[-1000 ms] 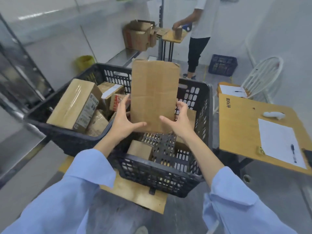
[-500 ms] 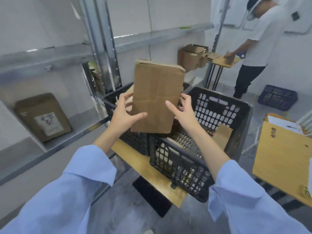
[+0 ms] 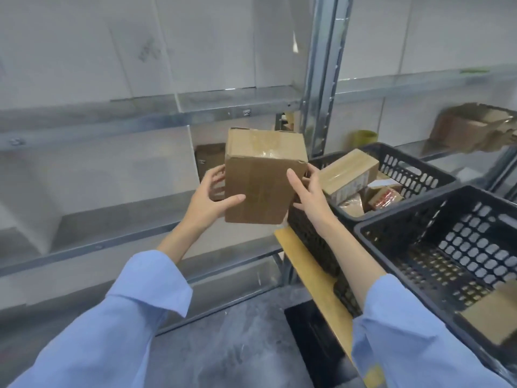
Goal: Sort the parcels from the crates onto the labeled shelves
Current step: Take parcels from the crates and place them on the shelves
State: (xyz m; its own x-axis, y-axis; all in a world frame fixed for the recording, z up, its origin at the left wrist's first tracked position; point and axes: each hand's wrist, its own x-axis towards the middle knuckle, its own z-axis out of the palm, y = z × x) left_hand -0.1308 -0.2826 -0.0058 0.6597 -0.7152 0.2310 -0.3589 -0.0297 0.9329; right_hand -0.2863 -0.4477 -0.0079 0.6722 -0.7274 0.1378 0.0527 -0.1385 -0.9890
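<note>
Head view: my left hand and right hand grip the parcel by its sides. I should hold it level and slide it onto the shelf.

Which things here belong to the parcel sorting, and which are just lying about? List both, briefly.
Job: cardboard parcel held by left hand and right hand; far crate of parcels; near crate; metal shelf.
Lying about: yellow tub; open cartons at far right; wooden board under the crates.

Cardboard parcel between both hands, before metal shelves, crates alongside.
</note>
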